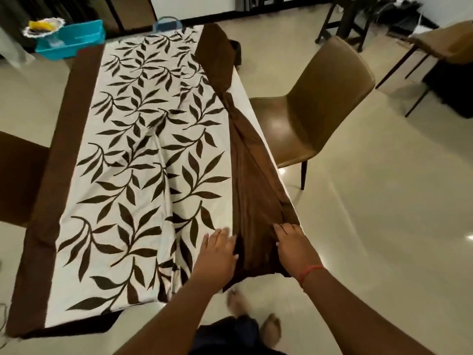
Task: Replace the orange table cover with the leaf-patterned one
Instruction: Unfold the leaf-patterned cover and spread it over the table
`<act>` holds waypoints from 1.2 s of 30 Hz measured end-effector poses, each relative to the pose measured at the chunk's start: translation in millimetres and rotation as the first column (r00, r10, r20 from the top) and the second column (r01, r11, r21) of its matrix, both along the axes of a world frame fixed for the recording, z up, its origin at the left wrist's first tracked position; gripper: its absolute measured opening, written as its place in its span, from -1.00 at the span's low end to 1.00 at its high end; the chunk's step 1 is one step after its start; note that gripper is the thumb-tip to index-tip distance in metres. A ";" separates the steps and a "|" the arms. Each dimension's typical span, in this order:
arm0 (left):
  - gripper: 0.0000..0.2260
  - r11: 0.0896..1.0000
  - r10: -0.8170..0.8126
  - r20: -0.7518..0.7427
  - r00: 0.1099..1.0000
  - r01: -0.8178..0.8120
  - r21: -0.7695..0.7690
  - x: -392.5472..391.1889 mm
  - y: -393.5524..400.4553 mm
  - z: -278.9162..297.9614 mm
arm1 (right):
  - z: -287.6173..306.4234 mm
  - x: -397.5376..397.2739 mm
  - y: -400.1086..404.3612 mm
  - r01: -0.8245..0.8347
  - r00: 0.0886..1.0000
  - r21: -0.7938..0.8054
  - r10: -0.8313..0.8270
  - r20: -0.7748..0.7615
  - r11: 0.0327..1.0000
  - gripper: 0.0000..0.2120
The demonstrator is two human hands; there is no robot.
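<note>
Reaching fwd w/ both hands, we press our left hand (217,249) flat on the leaf cloth (143,160) spread over the desk (252,98); our right hand (291,243) pinches its bunched brown border (253,180) at the desk's right edge. Blue tub (74,38) beyond far end, contents unclear.

Both your arms reach forward, side by side. Your left hand (220,252) lies flat, palm down, fingers straight and spread. Your right hand (294,245) lies just beside it, fingers curled down and pinching, a red band on that wrist.
</note>
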State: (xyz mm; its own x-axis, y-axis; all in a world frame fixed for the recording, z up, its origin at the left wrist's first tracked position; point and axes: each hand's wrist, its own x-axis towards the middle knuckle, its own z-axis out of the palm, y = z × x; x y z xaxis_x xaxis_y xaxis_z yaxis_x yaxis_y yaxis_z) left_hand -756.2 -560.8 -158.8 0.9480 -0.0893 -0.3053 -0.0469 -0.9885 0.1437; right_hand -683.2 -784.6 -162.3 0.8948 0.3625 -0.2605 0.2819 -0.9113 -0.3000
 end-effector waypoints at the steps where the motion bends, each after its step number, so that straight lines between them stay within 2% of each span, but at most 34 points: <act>1: -0.50 1.000 -0.002 -0.013 1.000 0.002 -0.003 3.9 -6.5 -3.1 | -0.9 2.4 -5.2 0.019 1.000 0.002 -0.019 0.009 1.000 -0.56; 7: -0.66 0.998 -0.056 0.159 0.986 0.061 -0.027 29.1 -43.8 -17.0 | -0.8 16.3 -49.6 0.094 0.995 0.011 -0.094 0.034 0.995 -0.74; 11: -0.65 0.996 -0.083 0.114 0.990 0.080 0.033 39.9 -66.4 -13.1 | 6.9 19.2 -75.2 0.168 0.985 0.101 -0.170 0.014 0.981 -0.78; 13: -0.66 0.996 -0.079 0.060 0.995 0.077 0.047 41.4 -78.1 -8.1 | 11.1 21.1 -83.4 0.147 0.989 0.108 -0.145 -0.022 0.983 -0.79; 22: -0.69 0.985 0.161 0.016 0.987 -0.160 -0.062 10.2 -134.8 -0.8 | 14.9 46.4 -127.2 0.020 0.993 0.074 -0.011 -0.114 0.997 -0.86; 26: -0.61 0.950 0.278 -0.049 0.959 -0.282 -0.134 6.5 -164.7 2.8 | 10.0 46.2 -144.9 -0.070 0.981 0.081 0.083 -0.175 0.994 -0.81; 29: -0.55 0.926 0.337 -0.089 0.937 -0.347 -0.147 1.3 -175.7 8.4 | 8.6 42.8 -150.1 -0.079 0.981 0.075 0.091 -0.174 0.994 -0.80; 33: -0.43 0.889 0.440 -0.129 0.889 -0.451 -0.074 -13.1 -176.1 9.3 | 9.2 44.3 -154.2 -0.060 0.975 -0.078 0.042 -0.217 0.995 -0.71; 36: -0.42 0.890 0.448 -0.131 0.885 -0.454 -0.026 -21.3 -173.4 2.8 | 9.9 48.8 -158.3 -0.047 0.969 -0.176 0.002 -0.247 0.983 -0.69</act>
